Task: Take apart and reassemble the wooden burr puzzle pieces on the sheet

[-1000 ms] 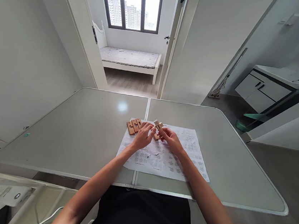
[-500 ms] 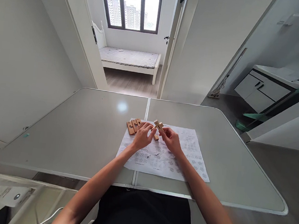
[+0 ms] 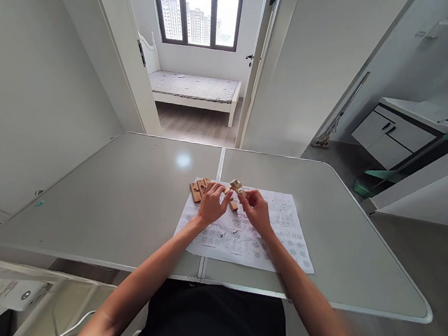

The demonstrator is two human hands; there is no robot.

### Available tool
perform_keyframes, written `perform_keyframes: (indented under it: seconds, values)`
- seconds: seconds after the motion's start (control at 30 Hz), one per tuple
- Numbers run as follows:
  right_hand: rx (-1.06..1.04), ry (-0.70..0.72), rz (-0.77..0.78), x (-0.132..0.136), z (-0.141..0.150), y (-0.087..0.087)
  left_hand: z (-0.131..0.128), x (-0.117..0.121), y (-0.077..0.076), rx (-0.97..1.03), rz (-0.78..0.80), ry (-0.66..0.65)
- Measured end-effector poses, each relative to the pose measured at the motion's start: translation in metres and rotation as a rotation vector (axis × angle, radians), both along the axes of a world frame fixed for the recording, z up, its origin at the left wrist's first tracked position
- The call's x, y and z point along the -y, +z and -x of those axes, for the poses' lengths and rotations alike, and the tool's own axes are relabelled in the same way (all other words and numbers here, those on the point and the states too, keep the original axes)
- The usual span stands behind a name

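Observation:
My right hand (image 3: 257, 209) is closed, its fingertips pinching a small cluster of light notched wooden puzzle pieces (image 3: 236, 185) above a printed sheet (image 3: 239, 250). Just left of the cluster, my left hand (image 3: 212, 203) is closed in a pinch on a pale wooden puzzle piece (image 3: 227, 191), mostly covered by the fingers. Between the hands, a loose wooden block (image 3: 233, 206) lies on the paper. Darker brown notched pieces (image 3: 196, 192) rest side by side at the sheet's upper left, partly behind my left hand.
The sheet carries rows of small printed diagrams, and two tiny dark-and-white bits (image 3: 223, 235) lie on it. Beneath is a large grey table (image 3: 122, 205) with a light edge and a centre seam. Beyond it stand a bed (image 3: 195, 86) and a washbasin cabinet (image 3: 398, 131).
The wooden cluster in my right hand has turned, showing a different notched side. My left hand has shifted slightly to the left. The loose block and brown pieces stay in place.

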State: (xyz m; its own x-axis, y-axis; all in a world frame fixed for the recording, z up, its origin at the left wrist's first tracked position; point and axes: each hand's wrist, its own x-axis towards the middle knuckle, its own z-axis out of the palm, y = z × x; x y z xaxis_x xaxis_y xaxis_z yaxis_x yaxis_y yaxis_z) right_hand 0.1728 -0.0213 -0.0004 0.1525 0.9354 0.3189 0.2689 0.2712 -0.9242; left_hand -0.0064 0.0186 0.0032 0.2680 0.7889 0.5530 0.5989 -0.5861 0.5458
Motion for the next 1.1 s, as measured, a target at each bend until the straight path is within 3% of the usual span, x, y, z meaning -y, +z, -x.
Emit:
perform_keyframes:
  seconds: [0.2, 0.37, 0.5, 0.67, 1.1]
  values:
    - [0.055, -0.14, 0.063, -0.005, -0.005, -0.003, 0.007, -0.01, -0.006, -0.066, -0.111, 0.223]
    - [0.255, -0.17, 0.129, -0.006, -0.006, -0.01, 0.011, -0.011, -0.007, -0.173, -0.17, 0.265]
    - [0.454, -0.186, 0.188, -0.005, -0.005, -0.012, 0.011, -0.004, -0.001, -0.276, -0.114, 0.235]
    - [0.616, -0.208, 0.237, -0.003, -0.005, -0.011, 0.011, 0.0, 0.003, -0.323, -0.064, 0.106]
    - [0.647, -0.158, 0.213, -0.005, -0.007, -0.014, 0.011, 0.003, 0.002, -0.28, -0.029, -0.076]
